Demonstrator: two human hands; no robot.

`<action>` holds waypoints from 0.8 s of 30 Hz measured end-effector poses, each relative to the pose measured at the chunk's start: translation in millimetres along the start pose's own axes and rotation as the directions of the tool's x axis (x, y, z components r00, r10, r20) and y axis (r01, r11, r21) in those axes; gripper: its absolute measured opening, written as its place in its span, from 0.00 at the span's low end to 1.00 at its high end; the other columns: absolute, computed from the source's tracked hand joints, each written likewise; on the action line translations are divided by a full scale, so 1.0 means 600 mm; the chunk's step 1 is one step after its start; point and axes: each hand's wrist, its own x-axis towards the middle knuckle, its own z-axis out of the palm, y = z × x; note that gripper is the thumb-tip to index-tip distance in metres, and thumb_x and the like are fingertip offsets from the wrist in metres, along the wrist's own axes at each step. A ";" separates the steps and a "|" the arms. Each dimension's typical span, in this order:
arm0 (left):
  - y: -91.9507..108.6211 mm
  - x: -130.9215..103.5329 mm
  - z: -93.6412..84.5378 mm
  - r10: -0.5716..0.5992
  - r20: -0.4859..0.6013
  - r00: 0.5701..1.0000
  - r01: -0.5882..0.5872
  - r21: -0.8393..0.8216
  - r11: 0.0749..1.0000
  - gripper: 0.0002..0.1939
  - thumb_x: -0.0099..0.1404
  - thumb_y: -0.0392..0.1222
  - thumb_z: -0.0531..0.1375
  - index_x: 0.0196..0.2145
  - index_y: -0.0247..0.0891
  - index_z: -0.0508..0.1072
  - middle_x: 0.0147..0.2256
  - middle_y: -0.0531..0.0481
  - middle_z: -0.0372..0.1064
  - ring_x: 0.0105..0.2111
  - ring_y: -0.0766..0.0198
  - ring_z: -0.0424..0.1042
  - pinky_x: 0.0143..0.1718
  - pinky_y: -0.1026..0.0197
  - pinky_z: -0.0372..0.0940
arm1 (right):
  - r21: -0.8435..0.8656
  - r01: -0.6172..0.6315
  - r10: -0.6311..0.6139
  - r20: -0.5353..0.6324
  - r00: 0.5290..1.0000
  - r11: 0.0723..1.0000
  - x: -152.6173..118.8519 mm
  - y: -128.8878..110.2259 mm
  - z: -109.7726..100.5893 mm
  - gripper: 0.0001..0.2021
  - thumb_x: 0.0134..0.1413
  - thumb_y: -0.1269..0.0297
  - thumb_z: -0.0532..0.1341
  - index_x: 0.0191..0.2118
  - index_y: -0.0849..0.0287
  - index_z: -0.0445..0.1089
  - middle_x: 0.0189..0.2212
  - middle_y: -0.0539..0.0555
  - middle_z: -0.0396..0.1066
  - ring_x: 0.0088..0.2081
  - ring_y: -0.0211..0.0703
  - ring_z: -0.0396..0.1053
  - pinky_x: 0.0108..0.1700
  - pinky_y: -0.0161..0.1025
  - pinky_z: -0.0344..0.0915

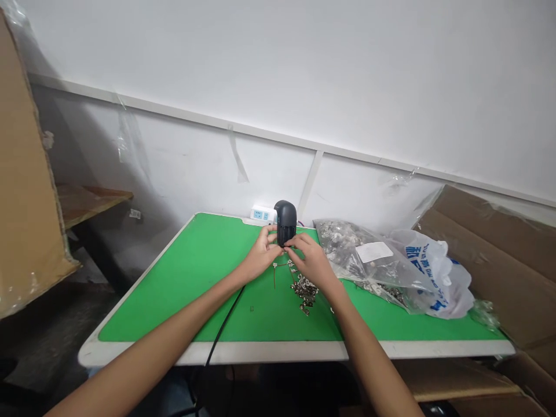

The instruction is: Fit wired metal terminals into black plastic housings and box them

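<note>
A black rounded device (285, 214) stands upright at the back of the green table top. At its lower front, my left hand (262, 250) and my right hand (310, 258) meet with their fingertips pinched close together. What is between the fingers is too small to make out. Just below them, a thin reddish-brown wire (274, 278) with small metal pieces on it lies on the green surface. Beside my right wrist sits a pile of small metal parts (305, 289), partly hidden by that hand.
A white power strip (263, 214) lies behind my left hand. Clear plastic bags of metal parts (343, 237) and a white bag with blue print (438, 278) fill the right side. A black cable (226, 318) crosses the front edge. Cardboard (486, 255) stands at right.
</note>
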 end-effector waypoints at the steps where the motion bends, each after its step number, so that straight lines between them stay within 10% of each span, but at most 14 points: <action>1: 0.000 -0.001 0.000 0.002 0.015 1.000 -0.002 -0.002 1.000 0.30 0.56 0.41 0.70 0.53 0.41 0.62 0.51 0.44 0.78 0.38 0.62 0.77 0.43 0.59 0.71 | -0.009 0.006 -0.006 -0.012 1.000 1.000 0.000 0.001 0.001 0.06 0.70 0.67 0.61 0.46 0.54 0.76 0.42 0.57 0.75 0.45 0.50 0.75 0.47 0.47 0.74; 12: -0.004 -0.002 0.009 0.059 0.027 0.998 -0.058 -0.035 0.998 0.28 0.60 0.44 0.68 0.54 0.42 0.61 0.53 0.43 0.76 0.43 0.60 0.76 0.46 0.57 0.70 | -0.260 0.165 -0.173 -0.008 0.985 0.952 -0.002 0.001 -0.004 0.12 0.73 0.65 0.57 0.46 0.56 0.79 0.41 0.61 0.79 0.42 0.50 0.76 0.42 0.45 0.73; 24: -0.004 -0.011 0.016 0.154 0.015 0.988 -0.153 -0.052 0.987 0.34 0.62 0.49 0.72 0.57 0.43 0.58 0.58 0.37 0.73 0.46 0.57 0.81 0.50 0.55 0.73 | 0.091 -0.014 0.035 -0.226 0.974 0.996 0.002 -0.009 0.012 0.06 0.66 0.64 0.65 0.47 0.53 0.75 0.44 0.58 0.69 0.43 0.49 0.72 0.43 0.47 0.75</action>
